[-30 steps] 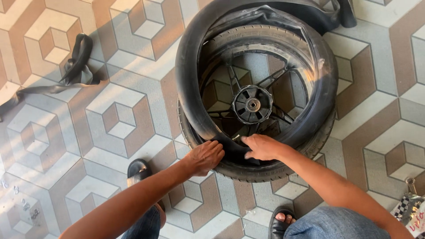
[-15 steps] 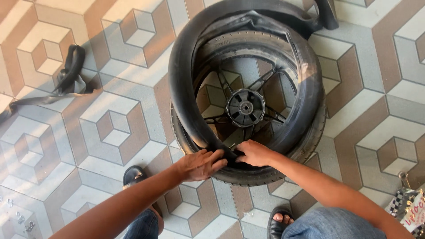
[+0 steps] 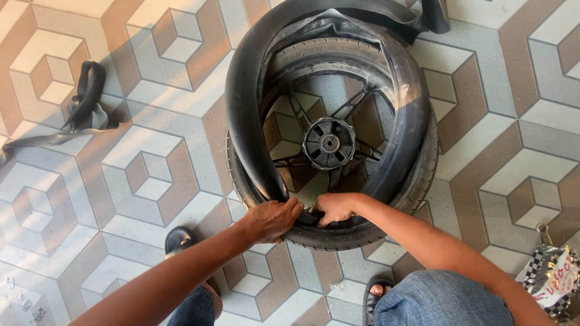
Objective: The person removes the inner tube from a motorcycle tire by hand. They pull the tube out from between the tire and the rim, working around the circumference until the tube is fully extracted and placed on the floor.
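A black motorcycle wheel lies flat on the tiled floor, its tyre [image 3: 423, 175] around a spoked rim with a round hub [image 3: 329, 143]. A limp black inner tube [image 3: 244, 108] lies draped over the tyre, looping from the near edge around the left and top. My left hand [image 3: 270, 219] grips the tube's near end at the wheel's near edge. My right hand [image 3: 334, 208] is closed beside it, fingers pressed into the gap between tube and rim. The two hands almost touch.
A second flat strip of black rubber [image 3: 81, 115] lies crumpled on the floor at the left. A small chequered plastic bag [image 3: 553, 278] and a metal piece sit at the lower right. My sandalled feet [image 3: 180, 239] stand just in front of the wheel. Small bolts [image 3: 24, 305] lie lower left.
Both hands have moved closer together at the wheel's near edge. The left hand, first resting apart on the tyre, now grips the tube's end beside the right.
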